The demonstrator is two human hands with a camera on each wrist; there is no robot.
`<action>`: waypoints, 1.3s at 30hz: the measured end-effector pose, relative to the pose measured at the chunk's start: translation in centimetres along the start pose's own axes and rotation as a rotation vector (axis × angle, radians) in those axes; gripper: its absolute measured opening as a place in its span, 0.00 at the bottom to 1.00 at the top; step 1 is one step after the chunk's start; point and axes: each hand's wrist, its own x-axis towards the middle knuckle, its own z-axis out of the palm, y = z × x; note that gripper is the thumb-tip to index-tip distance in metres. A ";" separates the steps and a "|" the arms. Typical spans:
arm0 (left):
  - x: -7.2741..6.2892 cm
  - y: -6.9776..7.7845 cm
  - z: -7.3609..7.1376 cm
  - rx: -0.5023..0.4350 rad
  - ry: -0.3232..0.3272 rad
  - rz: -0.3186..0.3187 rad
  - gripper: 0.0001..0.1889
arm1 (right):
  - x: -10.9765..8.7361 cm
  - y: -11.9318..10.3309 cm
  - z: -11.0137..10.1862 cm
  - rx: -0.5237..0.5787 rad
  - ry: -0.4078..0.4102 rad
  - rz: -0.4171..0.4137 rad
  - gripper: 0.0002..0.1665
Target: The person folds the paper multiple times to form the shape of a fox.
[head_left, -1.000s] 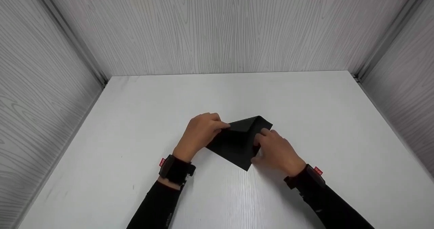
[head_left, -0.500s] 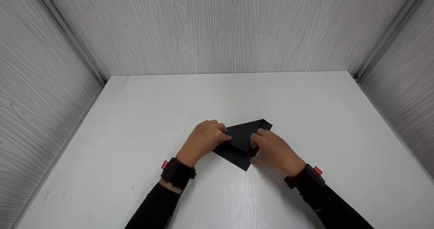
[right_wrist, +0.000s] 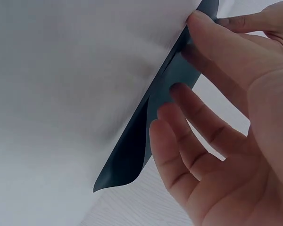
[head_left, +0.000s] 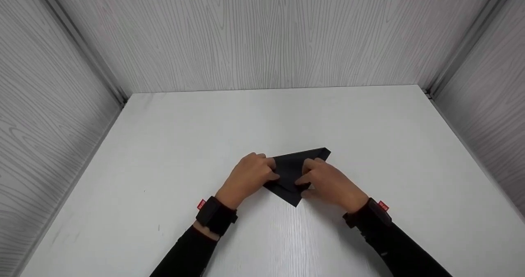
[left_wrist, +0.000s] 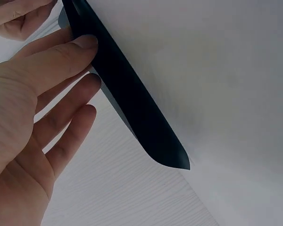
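At the left, the person's bare left hand (head_left: 250, 174), below it a black wrist strap with a red tag (head_left: 209, 212), pinches the left part of a thin, folded, black, paper-like sheet (head_left: 289, 166). Compared with a second ago, this hand has come nearer the wearer and slightly rightward.

The sheet lies between both hands, on the smooth white tabletop (head_left: 184, 145). Its upper layer now reaches further toward the near corner, leaving less of the lower layer showing; that corner has hardly shifted, while the sheet's far edge has come closer. Both wrist views show its fold rounded.

Along the sheet's right side, the bare right hand (head_left: 332, 186) grips the edge by thumb and fingertip. It has barely moved, though one finger now reaches further over the sheet.
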 end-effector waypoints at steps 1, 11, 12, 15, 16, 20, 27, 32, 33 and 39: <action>-0.1 0.1 0.0 -0.003 -0.001 -0.005 0.16 | 0.0 0.0 0.1 -0.007 0.000 -0.010 0.20; 0.0 0.9 -0.8 -0.209 -0.076 -0.060 0.13 | -0.2 0.3 0.4 -0.004 0.020 -0.078 0.17; 0.1 1.0 -0.8 -0.215 -0.082 -0.052 0.13 | -0.2 0.3 0.4 -0.005 0.021 -0.083 0.17; 0.2 1.0 -0.7 -0.211 -0.087 -0.024 0.13 | -0.3 0.2 0.5 -0.020 0.030 -0.116 0.16; 0.2 1.0 -0.6 -0.211 -0.086 -0.015 0.13 | -0.3 0.2 0.6 -0.027 0.034 -0.127 0.16; 0.2 1.0 -0.5 -0.227 -0.073 0.000 0.12 | -0.2 0.2 0.5 -0.057 0.041 -0.172 0.14; 0.1 1.1 -0.3 -0.290 -0.034 0.004 0.13 | -0.1 0.4 0.2 -0.045 0.003 -0.214 0.14; 0.0 1.2 -0.2 -0.294 -0.017 0.009 0.15 | -0.1 0.6 0.1 -0.027 0.007 -0.262 0.12; -0.1 1.2 -0.2 -0.293 -0.015 0.008 0.15 | -0.1 0.7 0.1 -0.028 0.012 -0.270 0.12; 0.0 1.2 -0.2 -0.317 -0.019 0.000 0.17 | -0.2 0.7 0.1 -0.013 0.027 -0.276 0.09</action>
